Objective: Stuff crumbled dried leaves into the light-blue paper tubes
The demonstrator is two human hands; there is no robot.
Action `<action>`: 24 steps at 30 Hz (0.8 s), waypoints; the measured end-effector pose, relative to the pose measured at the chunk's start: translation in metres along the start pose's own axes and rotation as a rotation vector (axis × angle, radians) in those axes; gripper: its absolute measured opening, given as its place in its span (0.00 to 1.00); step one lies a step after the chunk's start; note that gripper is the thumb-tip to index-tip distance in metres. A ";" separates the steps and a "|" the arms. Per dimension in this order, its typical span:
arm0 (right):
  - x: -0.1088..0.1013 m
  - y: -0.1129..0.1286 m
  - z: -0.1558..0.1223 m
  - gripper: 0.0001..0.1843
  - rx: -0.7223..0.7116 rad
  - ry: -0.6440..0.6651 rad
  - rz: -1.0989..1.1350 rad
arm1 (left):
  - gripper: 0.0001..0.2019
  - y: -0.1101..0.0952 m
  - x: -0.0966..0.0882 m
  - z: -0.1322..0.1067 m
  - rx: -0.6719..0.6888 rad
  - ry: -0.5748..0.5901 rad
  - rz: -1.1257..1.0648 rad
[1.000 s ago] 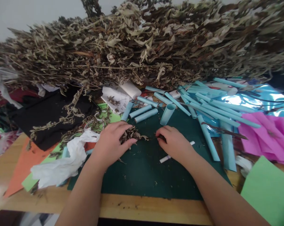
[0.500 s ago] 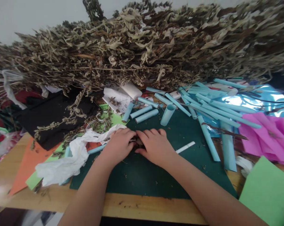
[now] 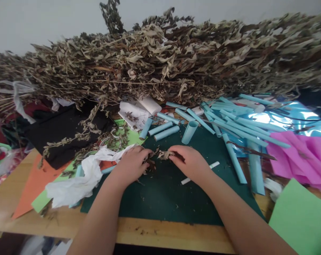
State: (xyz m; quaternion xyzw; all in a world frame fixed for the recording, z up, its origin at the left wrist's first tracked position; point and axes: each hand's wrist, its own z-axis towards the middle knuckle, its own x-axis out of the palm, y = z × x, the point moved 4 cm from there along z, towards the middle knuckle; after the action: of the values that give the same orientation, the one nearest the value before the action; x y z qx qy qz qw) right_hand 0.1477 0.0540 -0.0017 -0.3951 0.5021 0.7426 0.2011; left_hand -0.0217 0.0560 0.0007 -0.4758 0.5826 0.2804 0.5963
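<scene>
Over the dark green mat (image 3: 160, 202), my left hand (image 3: 133, 163) is closed around a small clump of dried leaves (image 3: 151, 163), some of it poking out past the fingers. My right hand (image 3: 191, 163) pinches a pale dried leaf (image 3: 164, 154) between thumb and fingers, just right of that clump. A thin white paper roll (image 3: 214, 165) lies on the mat, partly hidden under my right wrist. Beyond the hands, a wide blue paper tube (image 3: 190, 132) stands tilted, with several narrower blue rolls (image 3: 166, 132) beside it.
A long heap of dried leafy stems (image 3: 149, 67) spans the back. Crumpled white tissue (image 3: 80, 180) and black sheeting (image 3: 61, 134) lie left. To the right are piled blue paper tubes (image 3: 245, 129), pink paper (image 3: 295, 159) and a green sheet (image 3: 301, 216). The wooden table edge (image 3: 173, 233) is in front.
My hands, together before, have drawn apart. The right hand has moved right with a leaf, and the leaf clump at the left hand now shows. The view has tipped slightly upward.
</scene>
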 end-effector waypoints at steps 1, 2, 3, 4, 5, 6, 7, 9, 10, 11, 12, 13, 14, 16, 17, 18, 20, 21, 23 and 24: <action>-0.002 -0.002 -0.001 0.08 0.028 -0.013 0.049 | 0.16 0.000 -0.001 0.000 -0.009 -0.005 0.006; -0.004 -0.004 -0.002 0.08 0.055 -0.026 0.096 | 0.15 0.000 -0.003 0.000 -0.020 -0.015 0.015; -0.005 -0.006 -0.003 0.08 0.080 -0.038 0.141 | 0.15 0.000 -0.005 0.000 -0.035 -0.030 0.025; -0.005 -0.007 -0.004 0.08 0.103 -0.048 0.185 | 0.14 0.000 -0.007 0.000 -0.051 -0.049 0.035; -0.005 -0.008 -0.004 0.08 0.124 -0.056 0.227 | 0.14 0.000 -0.009 0.000 -0.068 -0.069 0.046; -0.005 -0.009 -0.005 0.09 0.144 -0.065 0.267 | 0.13 -0.001 -0.011 0.000 -0.086 -0.090 0.058; -0.005 -0.010 -0.005 0.09 0.164 -0.073 0.307 | 0.13 -0.001 -0.012 0.000 -0.103 -0.105 0.069; -0.005 -0.012 -0.005 0.10 0.203 -0.089 0.388 | 0.13 -0.002 -0.014 -0.002 -0.139 -0.127 0.090; -0.004 -0.013 -0.005 0.10 0.221 -0.095 0.430 | 0.12 -0.002 -0.015 -0.003 -0.158 -0.138 0.101; -0.004 -0.014 -0.006 0.10 0.237 -0.100 0.473 | 0.12 -0.003 -0.016 -0.005 -0.173 -0.153 0.110; -0.004 -0.014 -0.006 0.10 0.250 -0.103 0.518 | 0.13 -0.004 -0.017 -0.007 -0.175 -0.170 0.116; -0.003 -0.015 -0.006 0.10 0.259 -0.104 0.564 | 0.14 -0.006 -0.019 -0.010 -0.158 -0.188 0.113; -0.003 -0.015 -0.006 0.10 0.264 -0.104 0.611 | 0.17 -0.010 -0.021 -0.012 -0.119 -0.201 0.097; -0.001 -0.014 -0.006 0.10 0.266 -0.104 0.701 | 0.26 -0.019 -0.025 -0.018 0.014 -0.199 0.002; 0.000 -0.013 -0.006 0.10 0.264 -0.106 0.745 | 0.31 -0.025 -0.026 -0.021 0.089 -0.194 -0.077; 0.002 -0.012 -0.005 0.10 0.259 -0.107 0.788 | 0.36 -0.030 -0.028 -0.023 0.160 -0.201 -0.168; 0.005 -0.009 -0.005 0.09 0.246 -0.104 0.878 | 0.41 -0.040 -0.029 -0.025 0.260 -0.261 -0.332; 0.008 -0.007 -0.005 0.10 0.237 -0.098 0.926 | 0.42 -0.045 -0.028 -0.024 0.294 -0.305 -0.386; 0.013 -0.001 -0.006 0.10 0.221 -0.076 1.024 | 0.38 -0.055 -0.021 -0.020 0.333 -0.381 -0.428; 0.015 0.003 -0.007 0.10 0.217 -0.063 1.074 | 0.35 -0.060 -0.016 -0.017 0.353 -0.401 -0.432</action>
State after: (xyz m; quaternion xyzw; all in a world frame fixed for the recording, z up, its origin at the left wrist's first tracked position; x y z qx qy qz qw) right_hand 0.1388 0.0452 -0.0131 -0.0379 0.7008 0.6961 -0.1516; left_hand 0.0215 0.0209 0.0328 -0.4131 0.3791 0.1302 0.8178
